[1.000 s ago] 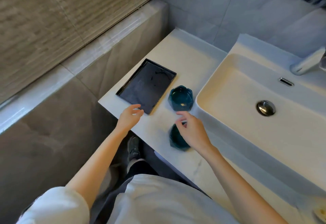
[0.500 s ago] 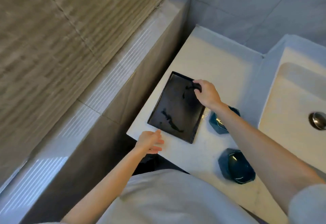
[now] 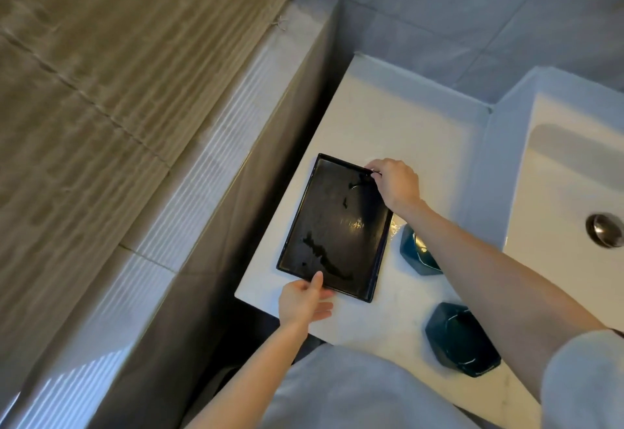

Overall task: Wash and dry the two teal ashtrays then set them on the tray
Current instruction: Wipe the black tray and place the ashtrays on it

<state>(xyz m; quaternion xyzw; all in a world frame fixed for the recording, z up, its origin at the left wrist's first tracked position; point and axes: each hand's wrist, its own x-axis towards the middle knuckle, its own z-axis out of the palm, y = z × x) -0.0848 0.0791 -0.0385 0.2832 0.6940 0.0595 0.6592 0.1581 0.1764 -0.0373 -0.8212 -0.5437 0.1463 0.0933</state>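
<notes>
- The far ashtray [image 3: 413, 255], teal and faceted, sat on the surface [image 3: 405, 118] just right of the tray [image 3: 332, 226], partly hidden by the right forearm.
- The near ashtray [image 3: 459, 341], glossy, sat closer to the person.
- The black tray showed wet streaks.
- The left hand [image 3: 302, 300] gripped the tray's near edge, thumb on top.
- The right hand [image 3: 395, 182] pinched its far corner.
- The white surface met a white sink [image 3: 557, 175], with grey tiled walls behind.

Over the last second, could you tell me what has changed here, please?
The right hand left the nearer ashtray and reached to the far corner of the tray, now pinching it; the left hand took hold of its near edge. The farther ashtray stayed put; both sit on the counter.
</notes>
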